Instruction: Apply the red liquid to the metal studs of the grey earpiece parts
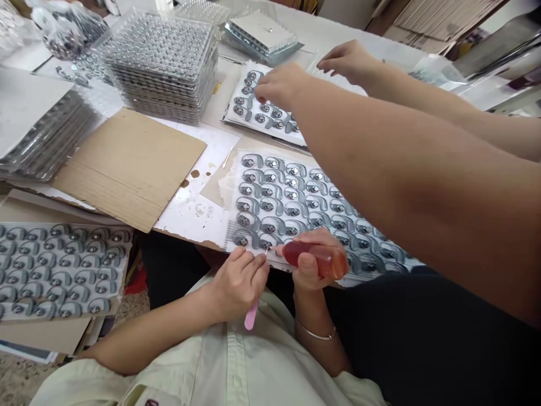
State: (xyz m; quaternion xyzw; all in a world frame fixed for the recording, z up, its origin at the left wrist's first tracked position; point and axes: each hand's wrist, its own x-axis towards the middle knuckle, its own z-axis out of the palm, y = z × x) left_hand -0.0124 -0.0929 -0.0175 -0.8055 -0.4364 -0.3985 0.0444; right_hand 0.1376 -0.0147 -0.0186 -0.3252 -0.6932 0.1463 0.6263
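Observation:
My left hand (243,281) is closed round a slim pink-handled tool (251,317); its thin tip shows above my fingers. In my right hand (315,270) lies a squeeze bottle (313,258) of red-orange liquid, tilted with its nozzle pointing left. Nozzle and tool tip meet closely at a small curved grey piece with a shiny stone (267,243), on the near edge of a sheet (233,225); whether they touch it I cannot tell. Rows of similar grey pieces (270,192) cover this sheet, its right part hidden by another person's arm.
Another person's hands (284,84) reach over a second sheet of pieces (249,104). Stacked clear trays (163,62) stand at the back left, beside a cardboard sheet (135,163). A further sheet of grey pieces (59,270) lies lower left. Another tray stack (42,129) is at far left.

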